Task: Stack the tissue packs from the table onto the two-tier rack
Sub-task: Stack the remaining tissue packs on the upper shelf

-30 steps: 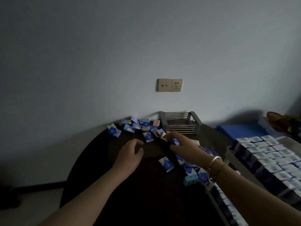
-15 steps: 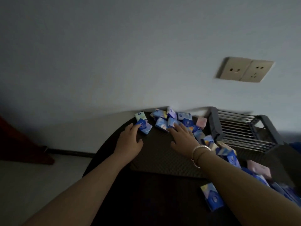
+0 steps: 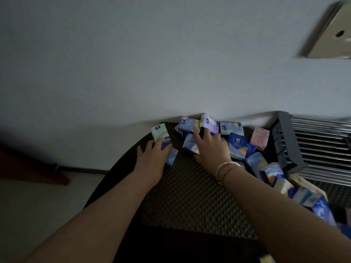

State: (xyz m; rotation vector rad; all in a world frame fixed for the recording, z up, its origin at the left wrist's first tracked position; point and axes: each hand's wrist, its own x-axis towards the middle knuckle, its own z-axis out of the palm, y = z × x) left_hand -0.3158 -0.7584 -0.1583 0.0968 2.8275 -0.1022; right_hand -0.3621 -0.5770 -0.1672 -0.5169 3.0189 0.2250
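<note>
Our left hand has its fingers curled onto a blue tissue pack at the far left of the pile, with a pale green pack just above the fingertips; whether the fingers have truly closed round the blue pack we cannot tell. Our right hand, a bracelet on its wrist, lies spread over the middle of the heap, fingers fairly straight and pressing on several packs rather than pinching one, probably to gather them together. The loose tissue packs lie scattered along the far edge of the dark round table, partly on a textured mat. The two-tier rack stands just right of them, so each carry should be short.
</note>
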